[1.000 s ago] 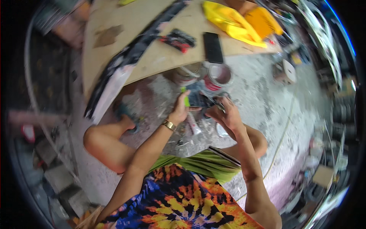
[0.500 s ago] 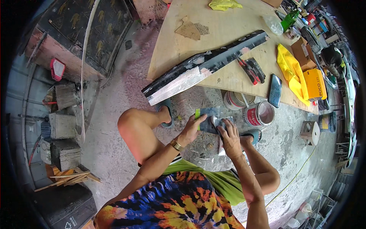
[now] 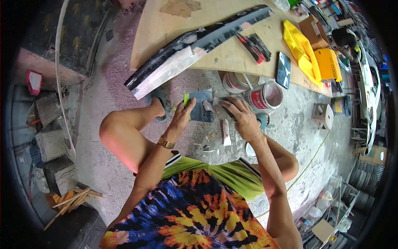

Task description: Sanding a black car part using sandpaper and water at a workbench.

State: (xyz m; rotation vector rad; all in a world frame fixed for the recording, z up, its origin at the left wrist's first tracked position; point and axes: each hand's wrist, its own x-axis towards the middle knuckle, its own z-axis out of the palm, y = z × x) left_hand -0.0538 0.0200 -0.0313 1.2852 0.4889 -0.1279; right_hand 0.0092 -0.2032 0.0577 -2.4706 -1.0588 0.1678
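Note:
My left hand [image 3: 180,118] is closed on the green-yellow edge of a dark flat mixing board [image 3: 199,113]. On the board lies a pinkish-grey dab of putty [image 3: 208,106]. My right hand [image 3: 243,120] grips a flat grey spreader [image 3: 218,101] just right of the dab, and its fingers cover much of it. Below the hands a white tube with a red end [image 3: 226,133] lies on the floor. Beyond the right hand stands an open can of pale putty [image 3: 260,98], with a second can [image 3: 233,86] behind it.
On the wooden table [image 3: 224,62] ahead lies a long black and grey part [image 3: 170,68] with whitish filler patches. Red-and-black tools [image 3: 255,47], a phone [image 3: 283,69], a yellow cloth [image 3: 299,47] and a yellow box [image 3: 326,65] lie right of it. A stool [image 3: 322,117] stands on the right.
My right hand has moved right, off the board, with the spreader. The dab and the tube now show more fully. The whole view has shifted, so the surroundings sit further up and left.

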